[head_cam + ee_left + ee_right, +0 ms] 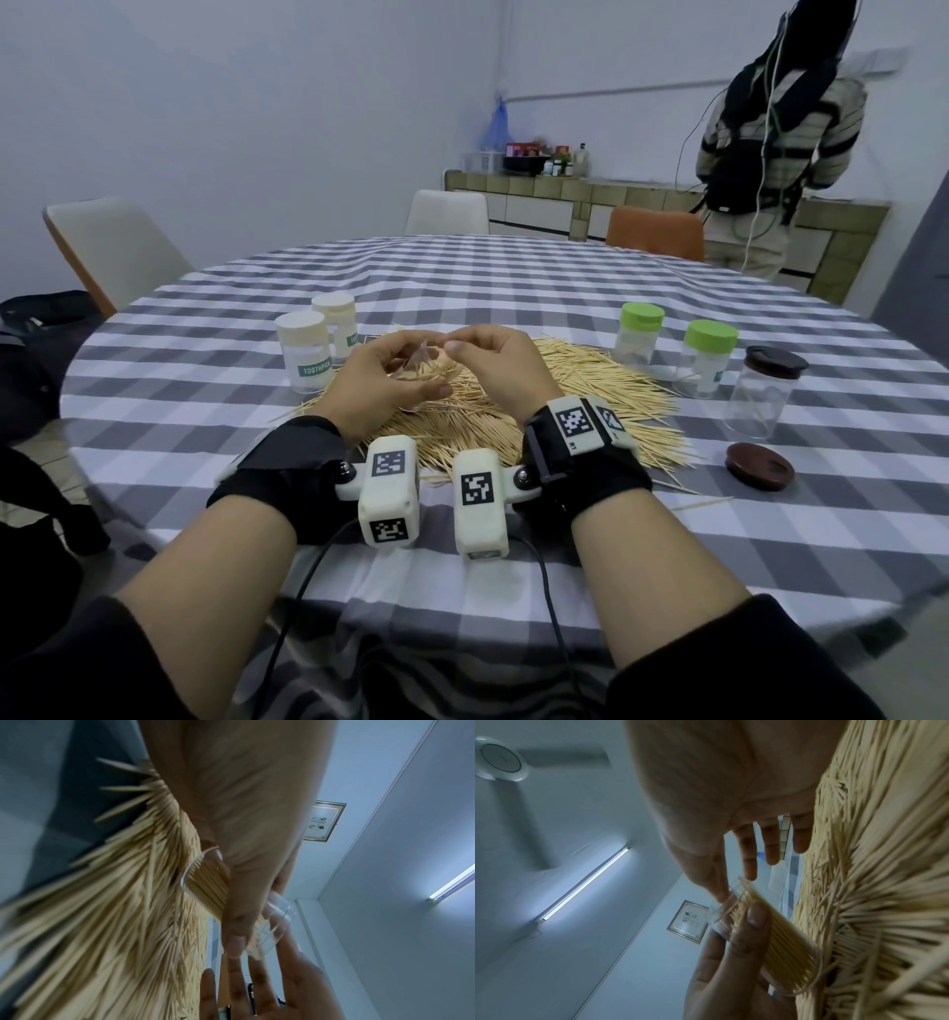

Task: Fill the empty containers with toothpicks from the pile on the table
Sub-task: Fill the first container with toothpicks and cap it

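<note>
A big pile of toothpicks (590, 395) lies on the checked tablecloth. Just above it my left hand (390, 375) grips a small clear container (421, 360), tilted and packed with toothpicks. In the left wrist view my thumb (236, 939) lies across the container (205, 882), over the pile (115, 912). My right hand (493, 360) meets it at the mouth. The right wrist view shows its thumb and index finger (749, 870) on either side of the rim of the container (782, 943), beside the pile (885, 862).
Two cream-lidded jars (303, 354) stand left of the pile, two green-lidded ones (639, 334) to the right. Farther right are a clear jar with a dark lid (765, 395) and a loose brown lid (760, 465). Chairs ring the table; a person (770, 154) stands at the back right.
</note>
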